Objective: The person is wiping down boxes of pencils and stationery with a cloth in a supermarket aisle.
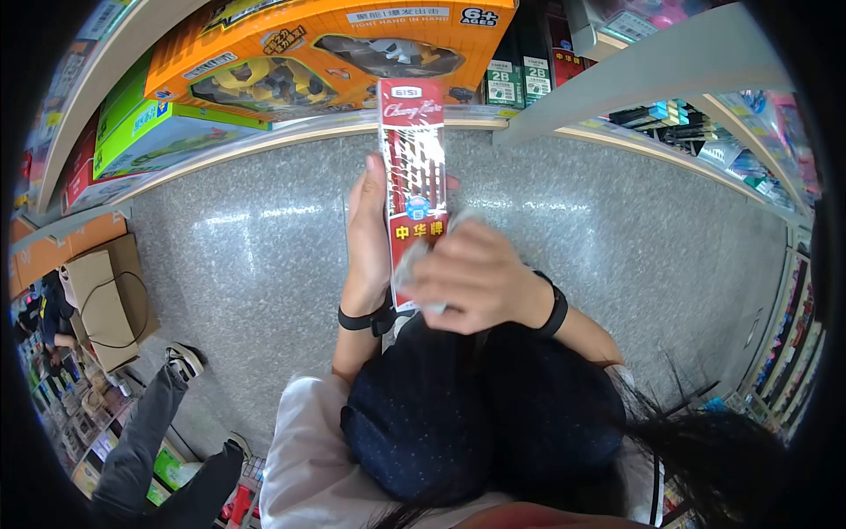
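Note:
A long red-and-white box of pencils (412, 163) with a shiny clear window points away from me above my lap. My left hand (366, 242) grips it from the left side, thumb along the edge and fingertips showing at the right side. Over the lower end of the box, my right hand (476, 278) is closed on a crumpled greyish-white cloth (409, 266) that lies against the box. The hand and cloth are smeared by motion, and they hide part of the box's lower end.
Ahead, a shelf holds a large orange toy box (291, 75), a green box (132, 132) and dark green 2B boxes (520, 81). Pens fill the right shelf. At left are a cardboard box (110, 304) and another person's legs (145, 432). Grey floor (247, 256) lies between.

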`<state>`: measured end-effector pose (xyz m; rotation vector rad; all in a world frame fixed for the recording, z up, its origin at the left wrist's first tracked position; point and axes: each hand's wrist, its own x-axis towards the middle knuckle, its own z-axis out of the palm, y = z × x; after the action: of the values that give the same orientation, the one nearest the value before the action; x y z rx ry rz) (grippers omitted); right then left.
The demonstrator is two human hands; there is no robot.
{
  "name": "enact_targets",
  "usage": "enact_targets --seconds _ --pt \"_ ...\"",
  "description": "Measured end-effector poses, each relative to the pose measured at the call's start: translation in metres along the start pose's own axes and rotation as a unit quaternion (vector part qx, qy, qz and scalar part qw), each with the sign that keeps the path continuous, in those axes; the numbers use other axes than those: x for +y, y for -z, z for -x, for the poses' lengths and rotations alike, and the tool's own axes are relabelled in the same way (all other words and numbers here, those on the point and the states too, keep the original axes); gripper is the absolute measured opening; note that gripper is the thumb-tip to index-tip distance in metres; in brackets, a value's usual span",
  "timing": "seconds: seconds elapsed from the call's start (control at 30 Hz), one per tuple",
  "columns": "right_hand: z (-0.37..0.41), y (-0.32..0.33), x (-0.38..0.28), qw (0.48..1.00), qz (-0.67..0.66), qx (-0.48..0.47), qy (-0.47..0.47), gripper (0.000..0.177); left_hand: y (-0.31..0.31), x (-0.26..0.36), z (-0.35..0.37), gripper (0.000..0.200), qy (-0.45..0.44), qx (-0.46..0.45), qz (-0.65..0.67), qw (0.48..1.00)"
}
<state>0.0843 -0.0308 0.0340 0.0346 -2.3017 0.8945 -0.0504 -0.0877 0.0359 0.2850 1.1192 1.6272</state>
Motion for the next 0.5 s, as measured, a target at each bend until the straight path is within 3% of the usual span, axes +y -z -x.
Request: enact_targets --seconds 0.07,0.13,0.23,0.33,0.43,0.5 --pt "0.003 0.0 -0.002 0.999 -0.008 -0.026 0.03 0.029 0.002 -0.003 -0.002 0.054 -0.009 0.003 0.028 1.0" --pt "-0.002 0.01 0.006 0.998 0.053 -0.014 -0.01 0.031 -0.003 -0.003 -0.001 0.054 -0.003 0.025 0.035 0.999" --pt "-0.004 0.011 0.017 0.99 0.089 0.076 -0.076 0.033 0.001 -0.006 -0.004 0.054 0.005 0.075 0.044 0.996" --pt "0.013 -0.004 -0.001 0.999 0.025 -0.004 0.025 0.029 0.0 0.0 0.002 0.054 0.019 -0.053 0.075 0.996" --pt "0.017 0.002 0.002 0.995 -0.021 -0.064 0.067 0.031 -0.005 -0.005 0.0 0.054 -0.014 0.007 0.014 1.0" --pt "0.014 0.016 0.009 1.0 -0.019 -0.006 0.023 0.029 -0.008 -0.009 -0.002 0.066 -0.021 0.035 -0.029 0.999"
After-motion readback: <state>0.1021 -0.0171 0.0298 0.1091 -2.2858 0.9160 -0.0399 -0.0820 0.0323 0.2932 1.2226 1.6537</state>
